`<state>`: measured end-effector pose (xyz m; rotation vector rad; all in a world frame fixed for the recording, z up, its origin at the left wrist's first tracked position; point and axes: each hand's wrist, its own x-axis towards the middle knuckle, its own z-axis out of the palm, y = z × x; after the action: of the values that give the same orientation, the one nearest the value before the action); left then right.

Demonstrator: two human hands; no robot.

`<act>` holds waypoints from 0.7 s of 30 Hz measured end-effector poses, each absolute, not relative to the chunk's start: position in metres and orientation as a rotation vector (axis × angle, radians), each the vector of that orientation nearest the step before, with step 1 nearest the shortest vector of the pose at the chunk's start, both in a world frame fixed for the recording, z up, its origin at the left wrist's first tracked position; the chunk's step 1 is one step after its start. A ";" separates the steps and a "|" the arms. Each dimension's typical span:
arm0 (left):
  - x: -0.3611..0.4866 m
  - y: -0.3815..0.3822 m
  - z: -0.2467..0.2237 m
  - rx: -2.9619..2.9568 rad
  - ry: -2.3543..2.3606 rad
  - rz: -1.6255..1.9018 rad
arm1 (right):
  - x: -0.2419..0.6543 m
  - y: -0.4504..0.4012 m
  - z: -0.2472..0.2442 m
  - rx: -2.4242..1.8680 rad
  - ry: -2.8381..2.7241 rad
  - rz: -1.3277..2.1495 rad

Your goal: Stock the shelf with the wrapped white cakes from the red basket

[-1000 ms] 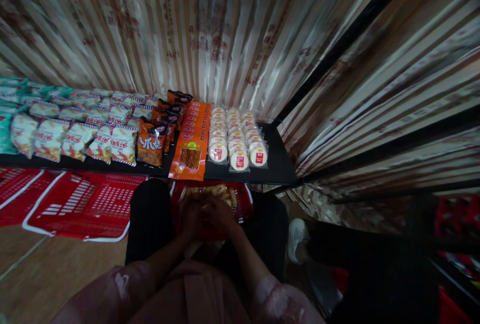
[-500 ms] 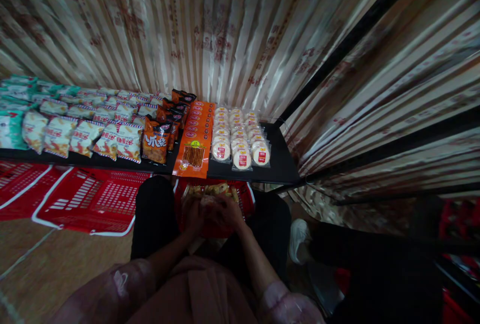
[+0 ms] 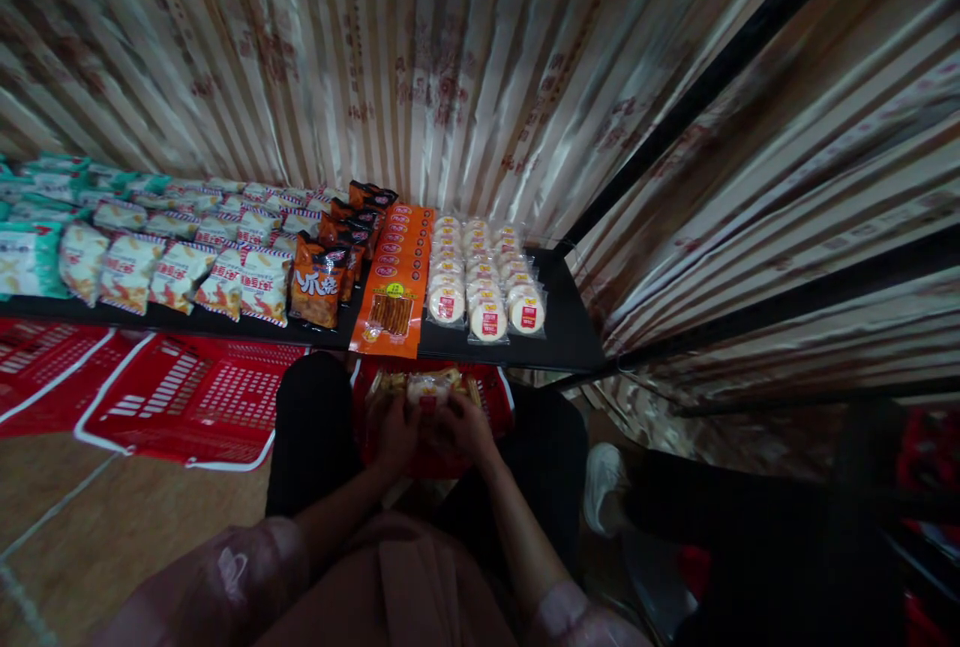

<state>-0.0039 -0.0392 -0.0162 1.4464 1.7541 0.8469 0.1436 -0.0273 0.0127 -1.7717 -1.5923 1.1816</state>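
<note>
Between my knees stands a red shopping basket (image 3: 501, 397), with several yellowish wrapped snacks (image 3: 386, 384) inside. Over it, my left hand (image 3: 397, 435) and my right hand (image 3: 466, 427) pinch a clear packet of round white crackers (image 3: 427, 393) from both sides. The packet has a red and yellow label that faces up. Its lower part is hidden by my fingers. Rows of similar cracker packets (image 3: 488, 321) lie on the black shelf (image 3: 555, 352) just beyond. Left of these rows is a flat orange snack bag (image 3: 391, 312) with a window showing brown sticks.
Brown-orange snack bags (image 3: 316, 285), white snack bags (image 3: 262, 285) and green-white bags (image 3: 30, 259) line the shelf to the left. Red baskets (image 3: 217, 392) lie below it. A striped curtain (image 3: 300, 57) hangs behind, with a black pole (image 3: 660, 137) at right. Another person's white shoe (image 3: 602, 487) is near my right knee.
The cracker packet in my hands has turned so its label shows clearly. My hands have shifted only slightly, staying over the basket. The view has moved a little.
</note>
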 end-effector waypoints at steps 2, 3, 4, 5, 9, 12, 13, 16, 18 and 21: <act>-0.003 -0.039 -0.009 1.469 1.787 0.812 | 0.144 -0.028 0.016 -1.761 -1.567 1.160; -0.003 -0.039 -0.005 1.489 1.808 0.788 | 0.145 -0.028 0.017 -1.752 -1.550 1.154; -0.003 -0.038 0.000 1.519 1.823 0.768 | 0.146 -0.028 0.018 -1.747 -1.534 1.158; -0.003 -0.038 0.004 1.551 1.835 0.754 | 0.146 -0.028 0.019 -1.748 -1.515 1.165; -0.002 -0.035 0.025 1.636 1.825 0.739 | 0.151 -0.026 0.025 -1.727 -1.450 1.169; 0.001 -0.032 0.038 1.636 1.799 0.775 | 0.154 -0.023 0.031 -1.722 -1.450 1.125; 0.002 -0.030 0.042 1.629 1.798 0.794 | 0.155 -0.021 0.034 -1.717 -1.443 1.115; 0.006 -0.026 0.054 1.614 1.807 0.828 | 0.157 -0.015 0.040 -1.653 -1.373 1.102; 0.008 -0.023 0.061 1.633 1.807 0.824 | 0.158 -0.009 0.046 -1.627 -1.341 1.083; 0.010 -0.017 0.068 1.671 1.786 0.843 | 0.160 0.000 0.055 -1.650 -1.353 1.014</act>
<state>0.0097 -0.0167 0.0678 1.6710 1.7861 0.8430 0.1600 -0.0003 0.0549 -1.6498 -1.3531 1.0142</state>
